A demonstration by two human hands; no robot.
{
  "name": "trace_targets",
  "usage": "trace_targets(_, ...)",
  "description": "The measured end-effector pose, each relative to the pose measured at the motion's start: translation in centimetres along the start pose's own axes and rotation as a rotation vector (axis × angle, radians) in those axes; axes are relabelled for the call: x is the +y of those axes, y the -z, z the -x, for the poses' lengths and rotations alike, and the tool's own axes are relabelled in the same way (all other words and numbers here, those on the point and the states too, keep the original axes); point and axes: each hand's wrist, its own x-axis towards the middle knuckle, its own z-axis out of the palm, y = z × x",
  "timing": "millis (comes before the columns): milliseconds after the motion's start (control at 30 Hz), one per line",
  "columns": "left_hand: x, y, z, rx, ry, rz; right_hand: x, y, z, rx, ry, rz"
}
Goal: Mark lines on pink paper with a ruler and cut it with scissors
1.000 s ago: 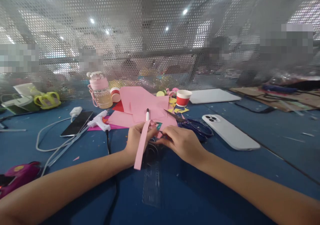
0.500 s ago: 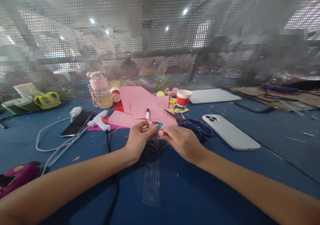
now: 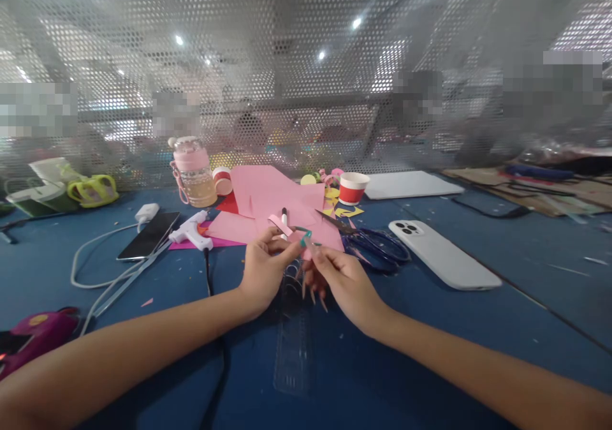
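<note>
My left hand [image 3: 268,267] pinches a small strip of pink paper [image 3: 282,226] between thumb and fingertips. Against the same piece, my right hand [image 3: 347,283] has its thumb and index finger pressed together, with the other fingers hanging below. Pink paper sheets [image 3: 268,191] lie behind the hands, with a marker [image 3: 284,215] on them. Blue-handled scissors [image 3: 377,245] rest just right of my right hand. A clear ruler [image 3: 292,353] is under and in front of the hands.
On the left are a white glue gun [image 3: 192,229], a black phone [image 3: 149,235], a bottle [image 3: 195,178] and a purple object [image 3: 41,337]. To the right lies a white phone [image 3: 444,256]; behind stand a red-and-white cup [image 3: 352,189] and a white panel [image 3: 414,184].
The right hand's lower fingers have opened out downward, showing their long nails. The pink strip now stands more raised above the left fingertips. The view has shifted slightly.
</note>
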Motion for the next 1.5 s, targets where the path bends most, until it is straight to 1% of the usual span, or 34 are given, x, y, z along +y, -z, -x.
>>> trace_targets(167,0.0,-0.1,0.1,-0.075,0.016,0.030,-0.1,-0.4,0.3,0.021,-0.011,-0.010)
trace_targets(400,-0.3,-0.3,-0.1,-0.112,0.053,0.119,0.0,0.0,0.0,0.015,-0.009,-0.020)
trace_targets(600,-0.3,-0.2,-0.2,-0.042,0.055,0.133,0.0,0.2,-0.2,-0.048,-0.024,-0.058)
trace_targets(700,-0.3,-0.1,-0.3,-0.020,0.090,0.139,0.1,0.2,-0.2,-0.070,-0.008,-0.044)
trace_targets(767,-0.4,0.0,-0.4,-0.002,0.121,0.133,0.1,0.4,-0.1,-0.081,0.037,-0.004)
trace_targets(833,-0.5,0.2,-0.5,0.016,0.143,0.110,0.1,0.6,-0.1,-0.093,0.131,0.105)
trace_targets(967,-0.9,0.3,-0.6,0.003,0.159,0.093,0.1,1.3,-0.2,-0.116,0.428,0.457)
trace_targets(1033,-0.9,0.3,-0.5,-0.003,0.153,0.093,0.2,1.6,-0.3,-0.120,0.532,0.558)
trace_targets(1133,-0.8,0.3,-0.5,0.006,0.138,0.081,0.3,1.8,-0.5,-0.135,0.572,0.588)
trace_targets(1367,-0.8,0.3,-0.5,0.030,0.061,0.044,0.2,1.6,-0.4,-0.167,0.535,0.547)
trace_targets(1433,-0.7,0.3,-0.5,0.016,0.052,0.022,0.2,1.6,-0.4,-0.169,0.572,0.584)
trace_targets(1500,-0.7,0.3,-0.5,-0.005,0.037,-0.011,0.2,1.6,-0.4,-0.156,0.652,0.656)
